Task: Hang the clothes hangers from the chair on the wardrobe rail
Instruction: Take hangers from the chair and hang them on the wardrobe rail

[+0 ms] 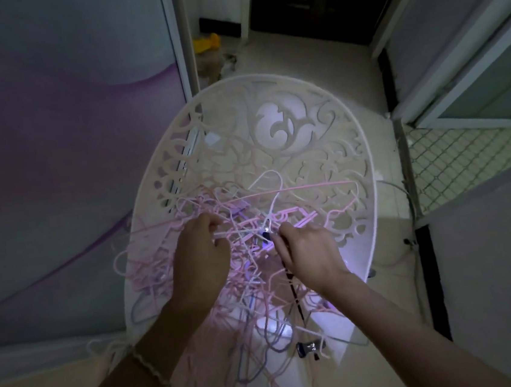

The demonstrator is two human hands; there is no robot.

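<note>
- A beaded bracelet (pixel 150 371) sits on the left wrist, nearest the camera.
- The hangers (pixel 148 267) lie tangled on the chair seat and spill over its near edge. They are mostly pink, with some white and blue, and are too knotted to count.
- The left grip (pixel 201 255) pinches a thin white hanger (pixel 273 205) in the heap.
- The right grip (pixel 307 251) is curled around 1 black hanger (pixel 290 281).
- The step in hand looks like teasing hangers out of the pile, so none is hung yet.
- The next move likely calls for unhooking the held hangers from their neighbours, lifting them clear, and then turning to the rail, which is not in view.
- Counted: 2 grips, 1 chair (pixel 254 76) and 1 heap.
- Beyond the chair are pale floor, a dark doorway and 1 yellow thing (pixel 206 42).
</note>
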